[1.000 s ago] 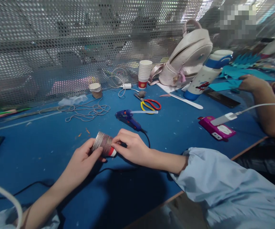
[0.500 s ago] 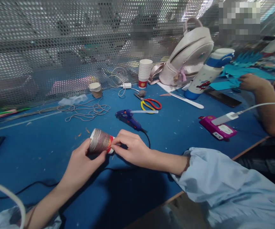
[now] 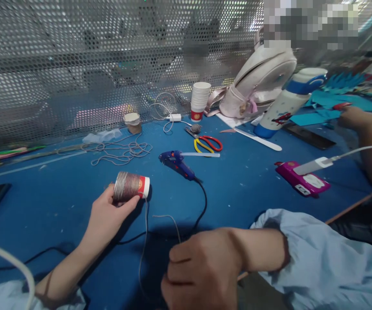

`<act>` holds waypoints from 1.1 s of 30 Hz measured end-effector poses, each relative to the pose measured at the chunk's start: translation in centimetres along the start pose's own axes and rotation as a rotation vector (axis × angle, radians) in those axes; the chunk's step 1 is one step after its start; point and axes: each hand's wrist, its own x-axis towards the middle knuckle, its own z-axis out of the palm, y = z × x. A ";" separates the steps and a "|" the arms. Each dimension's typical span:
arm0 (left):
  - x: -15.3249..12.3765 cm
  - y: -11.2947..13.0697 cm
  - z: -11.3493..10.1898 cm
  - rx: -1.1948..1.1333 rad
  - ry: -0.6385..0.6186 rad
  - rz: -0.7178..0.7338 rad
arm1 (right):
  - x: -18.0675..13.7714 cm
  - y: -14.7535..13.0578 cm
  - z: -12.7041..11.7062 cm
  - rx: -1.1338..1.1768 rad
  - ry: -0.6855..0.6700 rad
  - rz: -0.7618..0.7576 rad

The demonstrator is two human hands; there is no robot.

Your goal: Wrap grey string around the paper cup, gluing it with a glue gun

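Observation:
My left hand [image 3: 106, 219] is closed around a paper cup [image 3: 129, 186] lying on its side, wound with grey-brown string over most of its wall. Its red band and white end point to the right. From the cup a loose grey string [image 3: 145, 241] hangs down toward my right hand [image 3: 205, 269], which is closed in a fist near the front of the table. A free end of string [image 3: 169, 217] sticks out above that fist, so the fingers hold the string. A blue glue gun [image 3: 176, 164] with a clear glue stick lies beyond my hands.
Scissors [image 3: 210, 144], a string-topped cup [image 3: 132, 123] with loose cord, and stacked paper cups [image 3: 200, 101] stand toward the mesh screen. Rightward are a bottle [image 3: 289, 103], a backpack [image 3: 261, 82], a magenta power strip [image 3: 302, 178] and another person's arm [image 3: 363, 137]. A black cable crosses the table.
My right hand has left the cup's red end and come down toward me, drawing the string out. My left hand still holds the cup, now slightly further left and turned.

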 end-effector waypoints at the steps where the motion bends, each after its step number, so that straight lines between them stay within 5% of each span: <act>1: 0.1 -0.1 0.0 -0.016 0.000 -0.011 | -0.2 0.4 -0.6 -0.049 0.057 0.024; 3: 0.1 -0.3 -0.1 -0.038 0.008 -0.023 | -1.1 1.9 -2.3 -0.182 0.126 0.133; 6: 0.3 -0.6 -0.1 -0.034 0.036 -0.047 | -3.2 5.0 -4.8 -0.283 0.000 0.348; 9: 0.3 -0.7 -0.1 -0.013 0.049 -0.086 | -5.4 7.4 -5.9 -0.388 -0.277 0.741; 13: 0.0 -0.5 0.2 -0.042 0.018 -0.101 | -6.8 8.9 -4.5 -0.403 -0.310 1.235; 18: -0.7 0.0 0.7 -0.078 -0.061 -0.071 | -6.7 10.3 -1.5 -0.091 -0.222 1.458; 23: -0.9 -0.4 0.8 -0.062 -0.053 -0.001 | -6.5 10.5 -0.7 0.038 -0.089 1.511; 29: -0.4 -1.0 0.5 0.114 0.075 0.121 | -4.5 5.9 -2.1 0.159 0.027 1.447; 33: -0.1 -1.2 0.6 0.129 0.087 0.141 | -3.3 3.7 -2.1 0.222 -0.033 1.218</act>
